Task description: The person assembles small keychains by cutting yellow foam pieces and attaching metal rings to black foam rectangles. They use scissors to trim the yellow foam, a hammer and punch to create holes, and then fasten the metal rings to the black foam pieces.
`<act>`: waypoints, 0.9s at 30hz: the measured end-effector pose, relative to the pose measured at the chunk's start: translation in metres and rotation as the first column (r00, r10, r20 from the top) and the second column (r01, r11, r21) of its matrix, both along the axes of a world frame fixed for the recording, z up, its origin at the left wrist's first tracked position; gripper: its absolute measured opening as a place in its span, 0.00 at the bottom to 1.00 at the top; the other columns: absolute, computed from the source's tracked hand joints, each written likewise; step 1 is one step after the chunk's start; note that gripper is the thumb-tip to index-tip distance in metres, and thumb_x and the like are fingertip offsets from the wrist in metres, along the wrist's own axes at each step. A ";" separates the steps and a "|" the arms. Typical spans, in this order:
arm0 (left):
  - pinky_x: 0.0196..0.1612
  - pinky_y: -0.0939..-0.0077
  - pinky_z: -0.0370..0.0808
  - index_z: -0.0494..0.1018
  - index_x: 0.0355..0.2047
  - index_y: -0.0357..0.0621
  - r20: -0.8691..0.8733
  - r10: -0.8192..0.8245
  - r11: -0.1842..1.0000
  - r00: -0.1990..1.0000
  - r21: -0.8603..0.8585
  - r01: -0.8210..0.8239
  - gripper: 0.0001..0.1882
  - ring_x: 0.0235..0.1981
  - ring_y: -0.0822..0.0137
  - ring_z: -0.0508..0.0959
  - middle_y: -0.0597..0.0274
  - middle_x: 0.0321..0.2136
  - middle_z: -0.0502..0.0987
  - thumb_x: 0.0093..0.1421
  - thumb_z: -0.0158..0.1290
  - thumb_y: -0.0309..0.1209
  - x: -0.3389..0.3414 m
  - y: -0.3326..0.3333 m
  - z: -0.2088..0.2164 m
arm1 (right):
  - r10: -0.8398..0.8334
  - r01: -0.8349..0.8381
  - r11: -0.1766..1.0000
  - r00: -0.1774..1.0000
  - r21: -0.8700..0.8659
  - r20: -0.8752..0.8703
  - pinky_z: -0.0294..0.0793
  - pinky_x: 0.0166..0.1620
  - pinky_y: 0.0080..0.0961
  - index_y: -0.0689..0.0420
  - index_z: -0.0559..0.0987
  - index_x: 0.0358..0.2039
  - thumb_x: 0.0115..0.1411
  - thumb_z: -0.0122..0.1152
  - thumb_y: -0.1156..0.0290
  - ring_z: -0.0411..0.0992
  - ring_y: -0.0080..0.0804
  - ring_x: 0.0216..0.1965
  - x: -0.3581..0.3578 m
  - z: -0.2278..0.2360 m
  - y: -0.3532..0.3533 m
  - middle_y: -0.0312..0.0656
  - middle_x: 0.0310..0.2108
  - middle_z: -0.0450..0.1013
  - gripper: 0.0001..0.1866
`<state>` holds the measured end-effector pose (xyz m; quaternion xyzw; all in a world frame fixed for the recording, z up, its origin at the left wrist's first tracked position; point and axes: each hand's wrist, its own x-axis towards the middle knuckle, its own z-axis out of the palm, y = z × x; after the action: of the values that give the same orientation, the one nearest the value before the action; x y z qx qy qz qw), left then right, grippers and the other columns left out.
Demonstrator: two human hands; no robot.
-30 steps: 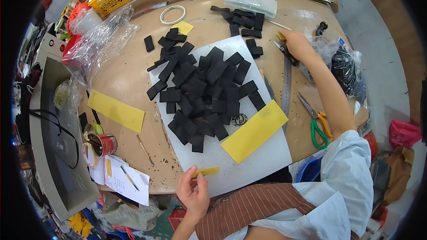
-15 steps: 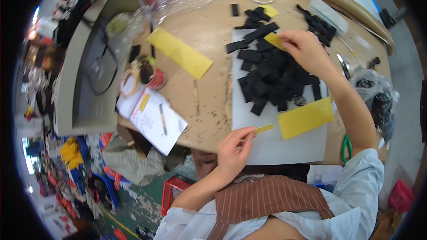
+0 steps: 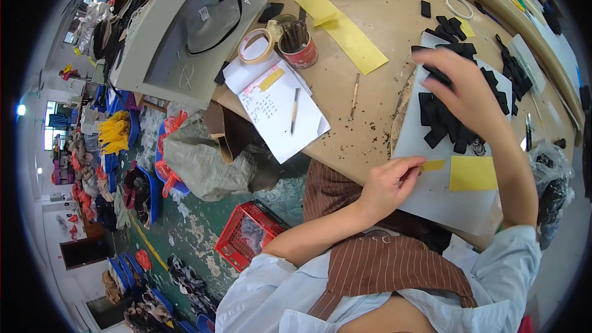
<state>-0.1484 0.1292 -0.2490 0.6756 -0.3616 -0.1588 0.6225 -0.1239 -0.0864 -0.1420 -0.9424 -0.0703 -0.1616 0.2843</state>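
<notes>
My left hand pinches a short yellow strip at the near left edge of a pale board. Over the heap of black fabric pieces hovers my right hand, slightly blurred. Its thumb stands apart from its curved fingers, and black pieces show through the gap. A larger yellow rectangle lies on the board, right of the strip. Farther left, a small yellow piece rests on a long yellow sheet.
Left on the table are a notebook with a pen, a tape roll and a red can of sticks. A grey bin stands beyond them. A bag hangs at right; a red crate sits on the floor.
My right hand has let go of a small yellow piece, which now lies on the long yellow sheet. The view has swung left. My left hand keeps its strip.
</notes>
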 end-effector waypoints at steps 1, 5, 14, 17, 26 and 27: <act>0.35 0.78 0.81 0.76 0.43 0.36 -0.006 -0.005 1.000 1.000 0.004 0.005 0.12 0.35 0.67 0.83 0.54 0.35 0.80 0.58 0.53 0.17 0.000 0.000 0.001 | -0.035 0.035 0.999 0.999 -0.003 -0.027 0.72 0.47 0.33 0.62 0.75 0.46 0.53 0.61 0.78 0.73 0.48 0.43 -0.027 0.002 -0.003 0.49 0.41 0.75 0.18; 0.36 0.78 0.80 0.76 0.43 0.36 -0.063 -0.085 0.996 0.994 -0.006 0.085 0.12 0.36 0.68 0.82 0.54 0.35 0.80 0.58 0.53 0.17 0.002 -0.005 0.008 | -0.396 0.383 0.918 0.903 -0.106 -0.167 0.69 0.53 0.35 0.62 0.76 0.47 0.50 0.64 0.78 0.71 0.48 0.51 -0.151 -0.014 -0.024 0.50 0.49 0.73 0.21; 0.36 0.80 0.79 0.76 0.45 0.38 0.037 -0.109 0.987 0.993 0.121 0.103 0.14 0.36 0.68 0.82 0.54 0.38 0.79 0.57 0.54 0.17 0.006 -0.004 0.012 | -0.507 0.499 0.862 0.842 -0.091 -0.184 0.65 0.58 0.37 0.60 0.74 0.50 0.48 0.64 0.78 0.67 0.48 0.55 -0.244 -0.068 -0.007 0.47 0.55 0.68 0.25; 0.40 0.76 0.79 0.75 0.45 0.39 0.288 -0.103 0.982 0.952 0.182 0.052 0.16 0.40 0.63 0.81 0.52 0.41 0.78 0.55 0.56 0.18 0.008 -0.001 0.026 | -0.592 0.611 0.787 0.788 0.091 -0.168 0.67 0.55 0.29 0.62 0.74 0.50 0.50 0.64 0.80 0.69 0.39 0.52 -0.258 -0.075 -0.013 0.46 0.51 0.70 0.24; 0.48 0.62 0.73 0.74 0.44 0.37 0.705 0.433 0.665 0.562 0.172 -0.727 0.16 0.45 0.49 0.76 0.49 0.43 0.77 0.54 0.55 0.22 0.197 0.104 0.009 | -0.710 0.584 0.357 0.677 0.729 -0.194 0.69 0.53 0.22 0.64 0.72 0.51 0.65 0.51 0.77 0.71 0.26 0.48 -0.328 -0.110 -0.058 0.41 0.47 0.73 0.14; 0.48 0.61 0.73 0.74 0.45 0.37 0.717 0.402 0.671 0.570 0.193 -0.716 0.16 0.44 0.49 0.76 0.49 0.43 0.77 0.54 0.55 0.23 0.208 0.109 0.003 | -0.721 0.530 0.265 0.663 0.805 -0.199 0.70 0.53 0.22 0.64 0.72 0.51 0.66 0.51 0.76 0.72 0.26 0.48 -0.327 -0.109 -0.062 0.42 0.47 0.73 0.14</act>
<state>0.0599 0.2387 -0.2456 0.8959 -0.2533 0.2037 0.3027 -0.4509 -0.1479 -0.2513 -0.6240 0.3628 -0.3707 0.5845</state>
